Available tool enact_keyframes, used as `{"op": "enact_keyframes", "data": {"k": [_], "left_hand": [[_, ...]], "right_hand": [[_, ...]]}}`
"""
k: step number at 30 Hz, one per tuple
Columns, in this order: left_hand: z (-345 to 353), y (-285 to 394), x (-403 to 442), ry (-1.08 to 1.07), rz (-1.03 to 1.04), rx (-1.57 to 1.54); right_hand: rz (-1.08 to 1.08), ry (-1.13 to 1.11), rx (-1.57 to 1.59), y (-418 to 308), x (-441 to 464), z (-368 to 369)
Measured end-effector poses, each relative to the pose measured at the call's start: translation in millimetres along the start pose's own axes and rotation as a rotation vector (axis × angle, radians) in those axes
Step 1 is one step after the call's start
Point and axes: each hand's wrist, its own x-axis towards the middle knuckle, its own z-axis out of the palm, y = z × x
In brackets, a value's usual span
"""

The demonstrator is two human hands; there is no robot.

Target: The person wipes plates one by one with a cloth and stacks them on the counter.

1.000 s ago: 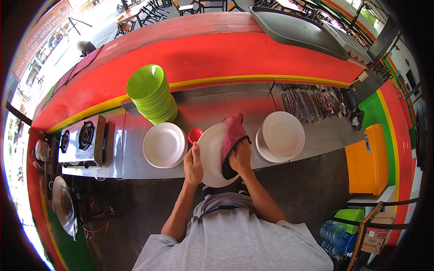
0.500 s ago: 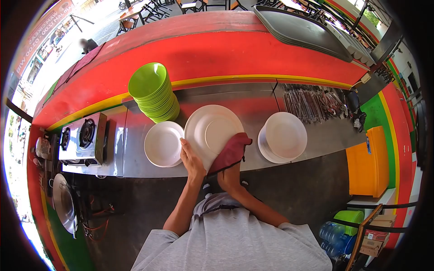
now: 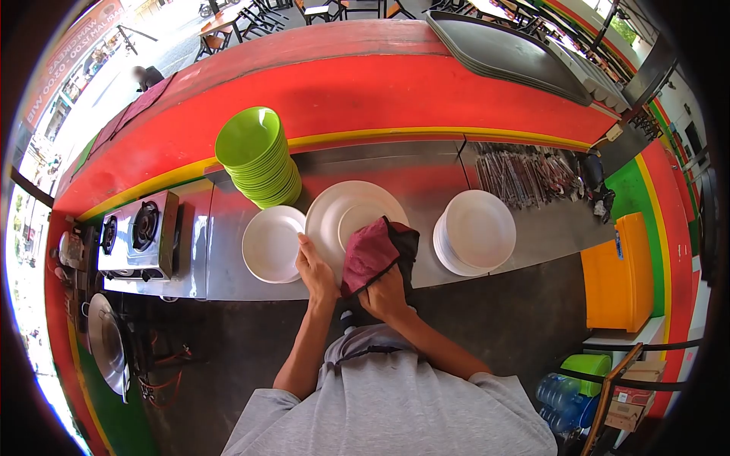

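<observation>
A white plate [image 3: 327, 209] is tilted up in front of me, its ringed face turned away from the counter. My left hand [image 3: 316, 272] grips its lower left edge, thumb on the rim. My right hand [image 3: 385, 295] holds a maroon cloth [image 3: 368, 254] with a dark border against the plate's lower right part; the cloth hides some of the fingers. To the left, a white plate or shallow bowl [image 3: 274, 245] rests on the steel counter. A stack of white plates [image 3: 479, 229] stands to the right.
Green bowls [image 3: 255, 144] are stacked at the back left, beyond a gas stove [image 3: 144, 235]. Wrapped utensils [image 3: 525, 176] lie at the back right. Dark trays [image 3: 509, 53] top the red ledge [image 3: 342, 87]. An orange container [image 3: 614, 273] stands at the right.
The held plate first tilted and rose over the red cup, hiding it. The cloth and my right hand moved down to the plate's lower edge, then slightly back up across its face.
</observation>
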Motion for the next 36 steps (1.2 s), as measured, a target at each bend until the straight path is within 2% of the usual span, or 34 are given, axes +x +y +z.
{"op": "enact_keyframes", "data": {"k": [8, 18, 23, 29, 32, 36], "left_hand": [[-5, -4, 5, -0.033, -0.036, -0.029], [-15, -8, 7, -0.096, 0.001, 0.157], [-12, 8, 5, -0.119, -0.051, 0.208], [-15, -4, 8, -0.165, 0.014, 0.233], [-18, -12, 12, -0.112, -0.062, 0.097], [-15, 7, 7, -0.141, -0.132, 0.053]], "right_hand": [[0.048, -0.022, 0.066, 22, -25, 2], [0.137, 0.058, 0.1, 37, -18, 2], [0.136, -0.005, 0.033, 32, -8, 5], [0.067, -0.048, 0.02, 3, 6, 9], [0.053, -0.094, 0.04, 0, 0, 11], [0.008, -0.136, 0.079, 1, -14, 12]]}}
